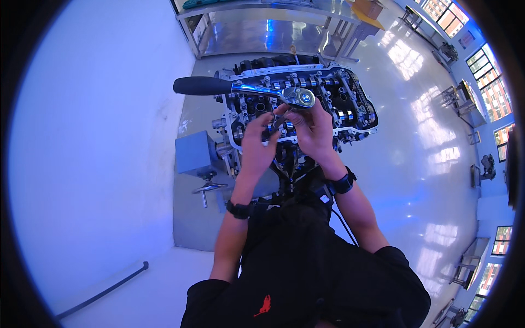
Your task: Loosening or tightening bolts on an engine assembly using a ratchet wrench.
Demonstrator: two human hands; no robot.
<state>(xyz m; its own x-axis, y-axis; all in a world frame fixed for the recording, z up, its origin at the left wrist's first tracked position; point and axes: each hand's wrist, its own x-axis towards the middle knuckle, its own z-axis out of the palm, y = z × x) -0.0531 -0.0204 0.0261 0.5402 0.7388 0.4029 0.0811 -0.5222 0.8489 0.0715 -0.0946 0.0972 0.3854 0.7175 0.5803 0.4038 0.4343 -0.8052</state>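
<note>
A ratchet wrench (246,89) with a black handle and chrome head is raised over an open engine (355,104), whose camshafts and timing chain show. My right hand (313,134) grips at the ratchet's head, its fingers curled underneath. Just left of it, my left hand (257,145) has its fingers curled on a dark piece (278,123) below the ratchet head, perhaps a socket or extension; the fingers partly hide it, so I cannot tell exactly what it is.
The engine sits on a stand with a grey box (191,153) and crank handle (208,187). A white wall (93,136) rises at the left. A steel workbench (268,16) stands behind the engine. More engines on stands (486,167) line the window side at the right.
</note>
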